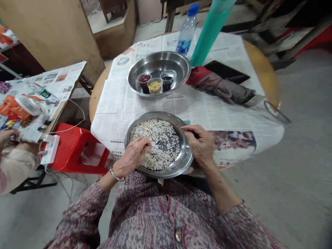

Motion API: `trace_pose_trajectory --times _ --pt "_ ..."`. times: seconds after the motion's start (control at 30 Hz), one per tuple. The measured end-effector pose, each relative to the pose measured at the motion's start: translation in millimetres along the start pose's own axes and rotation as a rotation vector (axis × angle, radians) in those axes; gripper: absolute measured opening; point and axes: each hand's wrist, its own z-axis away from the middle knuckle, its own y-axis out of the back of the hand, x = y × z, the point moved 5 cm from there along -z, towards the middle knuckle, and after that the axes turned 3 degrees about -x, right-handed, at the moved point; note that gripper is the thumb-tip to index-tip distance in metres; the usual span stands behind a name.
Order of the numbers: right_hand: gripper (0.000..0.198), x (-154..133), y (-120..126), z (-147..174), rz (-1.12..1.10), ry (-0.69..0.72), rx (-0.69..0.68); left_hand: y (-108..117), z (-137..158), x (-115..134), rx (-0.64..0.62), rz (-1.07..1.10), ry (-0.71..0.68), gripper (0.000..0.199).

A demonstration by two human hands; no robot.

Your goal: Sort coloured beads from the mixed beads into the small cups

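Left fingers [145, 141] over grains [155, 131]; newspaper print [176, 97], bottle label [183, 46] unreadable.

Mostly white grains [155, 129], flecked with yellow, lie scattered across a steel basin [186, 159].

A blue-capped bottle [186, 33] stands beside a teal bottle [211, 34]. A white power strip [51, 150] sits by a red stool [69, 145].

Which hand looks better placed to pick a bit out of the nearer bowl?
Likely the left hand: its fingers are over the white grains, whereas the right hand is at the right rim of the bowl.
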Motion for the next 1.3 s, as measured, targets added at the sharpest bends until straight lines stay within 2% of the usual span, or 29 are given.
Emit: trace_pose_trajectory --times 0.3,0.6,0.87,1.07,1.3 --pt "0.017 -2 -1 0 -0.030 0.013 -0.005 -3 0 -1 -0.065 -0.045 0.012 0.013" --pt "0.016 -1 -2 -1 -0.034 0.025 -0.011 -9 -8 -4 -0.053 0.050 -0.021 0.009" --pt "0.017 -1 -1 0 -0.026 0.031 -0.011 -14 -16 -15 -0.052 0.202 0.093 0.007" --pt "0.017 -2 -1 0 -0.025 0.024 -0.004 -9 -19 -20 -0.064 0.370 0.271 0.010" --pt "0.017 -3 0 0 -0.021 0.012 0.000 -7 -19 -20 -0.068 0.500 0.335 0.012"
